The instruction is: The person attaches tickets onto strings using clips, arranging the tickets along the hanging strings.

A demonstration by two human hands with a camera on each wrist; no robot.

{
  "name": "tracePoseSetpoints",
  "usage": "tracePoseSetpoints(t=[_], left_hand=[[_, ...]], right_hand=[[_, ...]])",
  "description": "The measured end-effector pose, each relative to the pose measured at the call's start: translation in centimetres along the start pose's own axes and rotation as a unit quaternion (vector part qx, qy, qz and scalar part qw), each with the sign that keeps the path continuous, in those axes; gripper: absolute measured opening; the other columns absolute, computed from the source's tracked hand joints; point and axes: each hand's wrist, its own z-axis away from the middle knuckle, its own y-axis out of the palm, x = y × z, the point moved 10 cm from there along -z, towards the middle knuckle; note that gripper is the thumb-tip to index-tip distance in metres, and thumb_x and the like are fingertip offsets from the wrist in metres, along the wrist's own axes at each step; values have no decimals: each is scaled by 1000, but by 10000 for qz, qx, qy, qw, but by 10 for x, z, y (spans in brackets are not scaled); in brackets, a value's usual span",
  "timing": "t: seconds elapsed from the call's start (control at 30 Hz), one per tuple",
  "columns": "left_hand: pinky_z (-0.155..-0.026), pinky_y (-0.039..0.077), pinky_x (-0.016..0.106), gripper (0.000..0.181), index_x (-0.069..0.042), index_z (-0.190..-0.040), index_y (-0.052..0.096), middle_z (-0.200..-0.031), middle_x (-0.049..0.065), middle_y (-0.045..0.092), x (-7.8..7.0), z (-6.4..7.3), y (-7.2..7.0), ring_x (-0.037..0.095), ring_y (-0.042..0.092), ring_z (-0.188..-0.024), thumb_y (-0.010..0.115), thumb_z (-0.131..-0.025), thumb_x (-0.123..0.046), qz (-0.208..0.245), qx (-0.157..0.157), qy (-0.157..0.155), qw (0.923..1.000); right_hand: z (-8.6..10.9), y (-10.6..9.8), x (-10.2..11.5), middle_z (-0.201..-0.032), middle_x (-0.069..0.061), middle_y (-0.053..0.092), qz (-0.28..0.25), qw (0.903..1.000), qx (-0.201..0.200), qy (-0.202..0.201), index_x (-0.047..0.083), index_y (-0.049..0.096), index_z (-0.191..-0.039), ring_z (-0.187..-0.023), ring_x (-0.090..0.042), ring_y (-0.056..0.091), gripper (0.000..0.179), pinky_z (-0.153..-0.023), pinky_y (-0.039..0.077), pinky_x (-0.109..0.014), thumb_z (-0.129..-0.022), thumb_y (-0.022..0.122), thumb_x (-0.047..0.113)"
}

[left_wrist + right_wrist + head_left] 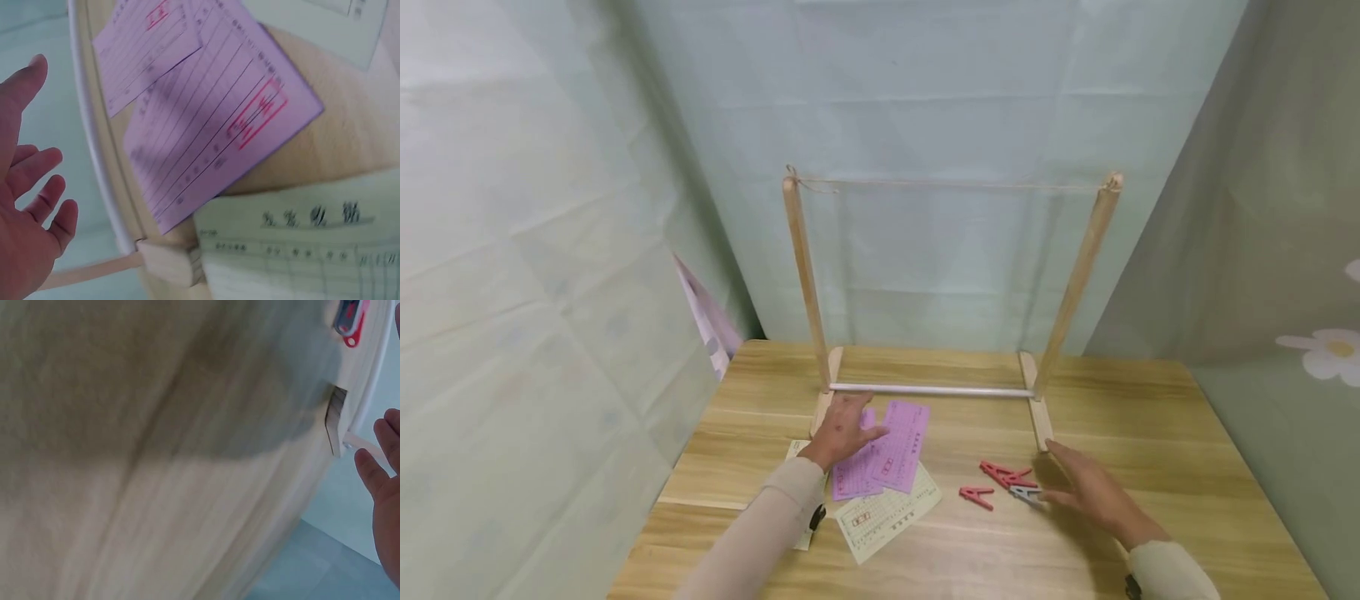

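My left hand [842, 429] hovers over two purple printed slips [901, 446], its fingers relaxed and holding nothing; in the left wrist view the hand [31, 194] is apart from the purple paper [206, 119]. Pale yellow-green slips lie close by, one [891, 517] partly under the purple ones, another [802, 537] partly hidden by my left forearm. My right hand [1093, 492] is just right of several clothespins, fingers extended, nothing in its grasp. Red clothespins [976, 497] lie beside a grey-blue clothespin [1026, 494], which is near my right thumb.
A wooden frame stands at the back of the table [760, 383], with a left post [805, 275], a right post [1078, 283] and a string [947, 184] tied between their tops. A white rod [932, 389] joins the posts low down. Cloth [940, 108] hangs behind.
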Motion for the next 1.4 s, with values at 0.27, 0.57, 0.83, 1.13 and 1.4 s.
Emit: tracePoseSetpoints(t=[0.27, 0.57, 0.83, 1.13, 1.4], left_hand=[[-88, 53, 46, 62, -4, -132, 60, -120, 17, 60, 8, -2, 19, 31, 59, -104, 82, -83, -34, 227, -155, -310, 9991], [-93, 49, 46, 53, -3, -125, 65, -113, 13, 70, 19, -8, 34, 28, 58, -102, 83, -81, -26, 609, -549, -477, 9955], [-90, 49, 44, 45, -3, -118, 70, -107, 11, 73, 27, -10, 44, 25, 59, -96, 85, -78, -19, 860, -707, -879, 9899], [-88, 50, 46, 45, -4, -118, 72, -106, 15, 71, 23, -6, 45, 28, 60, -95, 86, -78, -17, 643, -850, -1046, 9888], [-84, 51, 45, 37, -3, -115, 74, -105, 12, 74, 14, -4, 41, 28, 62, -90, 83, -81, -15, 500, -1079, -680, 9906]], right_hand=[[7, 15, 0, -128, -19, 64, -617, 9979, 79, 173, -7, 51, -138, -118, -43, 58, 81, -99, 42, -60, -74, 88, 25], [17, 32, -9, -132, -16, 62, -1044, 9908, 322, 799, -3, 53, -139, -123, -41, 55, 79, -103, 39, -61, -75, 86, 30], [18, 34, -9, -123, -18, 66, -578, 9972, 32, 481, -3, 61, -130, -114, -39, 61, 68, -97, 45, -58, -72, 88, 22], [18, 33, -5, -111, -8, 70, -383, 9984, 19, 409, 0, 66, -126, -102, -29, 65, 59, -91, 51, -53, -74, 87, 16], [19, 32, -8, -110, -5, 71, -483, 9968, 61, 628, 3, 67, -125, -100, -25, 66, 52, -90, 52, -51, -77, 85, 16]])
